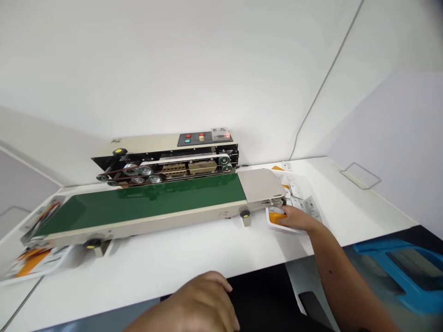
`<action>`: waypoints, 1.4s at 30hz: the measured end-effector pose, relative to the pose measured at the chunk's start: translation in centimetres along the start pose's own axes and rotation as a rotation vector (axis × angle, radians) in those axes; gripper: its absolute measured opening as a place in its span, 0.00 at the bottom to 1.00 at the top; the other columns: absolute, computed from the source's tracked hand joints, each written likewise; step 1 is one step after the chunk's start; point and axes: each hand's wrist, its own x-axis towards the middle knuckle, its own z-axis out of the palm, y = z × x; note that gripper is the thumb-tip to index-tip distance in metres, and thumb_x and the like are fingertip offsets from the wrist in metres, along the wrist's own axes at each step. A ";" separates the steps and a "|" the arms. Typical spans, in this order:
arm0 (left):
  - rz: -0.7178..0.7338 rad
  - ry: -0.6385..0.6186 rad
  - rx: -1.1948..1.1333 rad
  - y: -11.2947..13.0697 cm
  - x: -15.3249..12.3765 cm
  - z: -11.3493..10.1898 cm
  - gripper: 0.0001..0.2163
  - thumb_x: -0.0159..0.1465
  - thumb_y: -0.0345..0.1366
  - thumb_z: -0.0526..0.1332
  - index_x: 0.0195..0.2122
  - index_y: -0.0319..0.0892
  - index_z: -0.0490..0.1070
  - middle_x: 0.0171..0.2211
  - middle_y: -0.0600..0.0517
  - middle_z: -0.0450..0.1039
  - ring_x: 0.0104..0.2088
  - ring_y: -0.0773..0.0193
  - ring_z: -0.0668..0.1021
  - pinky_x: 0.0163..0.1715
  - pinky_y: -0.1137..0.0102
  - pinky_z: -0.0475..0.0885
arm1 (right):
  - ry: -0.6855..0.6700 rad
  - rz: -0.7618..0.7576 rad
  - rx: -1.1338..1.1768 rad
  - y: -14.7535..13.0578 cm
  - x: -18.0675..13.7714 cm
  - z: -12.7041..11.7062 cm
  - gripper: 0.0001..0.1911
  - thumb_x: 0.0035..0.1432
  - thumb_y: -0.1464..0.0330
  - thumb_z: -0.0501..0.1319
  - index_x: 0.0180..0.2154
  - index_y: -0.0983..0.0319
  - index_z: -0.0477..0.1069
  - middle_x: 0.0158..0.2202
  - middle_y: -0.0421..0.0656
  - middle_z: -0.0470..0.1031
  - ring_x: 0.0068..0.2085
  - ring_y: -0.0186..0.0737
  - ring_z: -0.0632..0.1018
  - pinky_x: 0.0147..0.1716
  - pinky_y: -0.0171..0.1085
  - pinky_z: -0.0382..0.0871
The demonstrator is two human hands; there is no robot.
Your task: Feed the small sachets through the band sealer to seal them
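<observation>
Well, the right hand (294, 218) holds an orange and white pouch (276, 217) on the white table (180, 260), just beside the end of the green belt (138, 203) of a band sealer (166, 161). Small printed packets (299, 196) lie in a pile behind the pouch. The left hand (199, 302) lies loose at the table edge, holding nothing.
</observation>
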 end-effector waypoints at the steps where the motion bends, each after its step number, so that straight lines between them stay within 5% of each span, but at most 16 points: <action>1: -0.014 0.120 0.012 0.0 -0.1 -0.4 0.14 0.77 0.43 0.51 0.36 0.46 0.70 0.34 0.48 0.82 0.42 0.58 0.84 0.55 0.60 0.71 | -0.001 0.000 -0.014 0.1 0.2 0.1 0.15 0.53 0.63 0.65 0.43 0.59 0.78 0.34 0.42 0.81 0.38 0.48 0.80 0.35 0.37 0.69; 4: -0.072 0.611 0.073 -0.8 -0.2 -2.3 0.14 0.78 0.40 0.50 0.40 0.45 0.72 0.35 0.48 0.78 0.39 0.60 0.80 0.41 0.67 0.73 | -0.010 0.001 -0.059 0.5 0.8 0.2 0.12 0.54 0.63 0.64 0.40 0.59 0.77 0.34 0.42 0.81 0.38 0.48 0.79 0.35 0.38 0.69; 7: -0.103 0.779 0.150 -2.2 0.1 -3.7 0.12 0.77 0.38 0.54 0.39 0.44 0.74 0.35 0.48 0.76 0.38 0.60 0.77 0.40 0.67 0.70 | -0.006 0.004 -0.085 0.8 1.1 0.2 0.13 0.55 0.62 0.64 0.42 0.59 0.77 0.35 0.43 0.81 0.39 0.49 0.80 0.38 0.40 0.70; 9: -0.063 0.658 0.107 -2.7 0.3 -3.7 0.13 0.77 0.40 0.53 0.40 0.43 0.75 0.34 0.47 0.76 0.38 0.59 0.76 0.42 0.65 0.71 | -0.002 -0.003 -0.103 0.8 1.0 0.1 0.14 0.55 0.60 0.65 0.43 0.59 0.77 0.36 0.44 0.81 0.39 0.50 0.80 0.39 0.40 0.71; 13: 0.023 0.214 -0.109 -4.2 0.3 -2.9 0.13 0.76 0.41 0.56 0.37 0.42 0.75 0.30 0.44 0.79 0.36 0.58 0.79 0.43 0.62 0.73 | 0.026 -0.070 -0.124 0.6 0.5 0.1 0.16 0.57 0.59 0.63 0.45 0.58 0.78 0.41 0.45 0.82 0.43 0.51 0.80 0.42 0.41 0.71; 15: 0.009 0.183 -0.180 -5.8 0.2 -2.9 0.14 0.74 0.43 0.58 0.35 0.41 0.75 0.27 0.44 0.78 0.33 0.59 0.79 0.38 0.65 0.74 | 0.053 -0.112 -0.123 0.5 0.2 0.1 0.16 0.58 0.60 0.62 0.47 0.58 0.78 0.43 0.44 0.82 0.45 0.51 0.80 0.43 0.41 0.71; 17: -0.076 0.114 -0.185 -7.8 0.3 -3.4 0.18 0.73 0.47 0.60 0.31 0.40 0.75 0.26 0.44 0.77 0.29 0.61 0.78 0.33 0.68 0.73 | 0.073 -0.126 -0.129 0.5 0.1 0.2 0.15 0.58 0.61 0.62 0.45 0.57 0.78 0.42 0.43 0.82 0.44 0.51 0.80 0.42 0.41 0.71; 23: -0.414 -0.414 -0.260 -13.0 1.9 -4.0 0.20 0.67 0.51 0.66 0.25 0.41 0.75 0.22 0.49 0.74 0.22 0.65 0.73 0.24 0.72 0.67 | 0.116 -0.120 -0.136 0.6 -0.1 0.4 0.11 0.58 0.63 0.61 0.41 0.57 0.78 0.39 0.42 0.82 0.40 0.48 0.81 0.39 0.39 0.70; 26: -0.476 -0.447 -0.413 -15.2 2.1 -3.5 0.22 0.66 0.54 0.66 0.24 0.41 0.75 0.21 0.49 0.74 0.20 0.65 0.73 0.23 0.71 0.68 | 0.134 -0.106 -0.138 0.8 0.0 0.4 0.13 0.57 0.62 0.62 0.44 0.56 0.78 0.41 0.44 0.83 0.42 0.50 0.81 0.41 0.40 0.71; 32: -0.483 -0.277 -0.584 -18.5 0.3 -3.8 0.25 0.65 0.55 0.66 0.22 0.39 0.73 0.18 0.48 0.72 0.17 0.66 0.71 0.21 0.71 0.65 | 0.127 -0.110 -0.119 1.1 0.1 0.5 0.16 0.58 0.60 0.63 0.47 0.55 0.78 0.44 0.43 0.83 0.45 0.51 0.81 0.42 0.41 0.72; 42: -0.516 -0.227 -0.660 -19.9 -0.3 -3.6 0.23 0.63 0.53 0.67 0.21 0.38 0.72 0.16 0.47 0.70 0.15 0.65 0.69 0.16 0.71 0.60 | 0.125 -0.154 -0.092 0.8 -0.2 0.5 0.21 0.58 0.61 0.64 0.53 0.55 0.77 0.52 0.44 0.81 0.52 0.55 0.80 0.51 0.44 0.72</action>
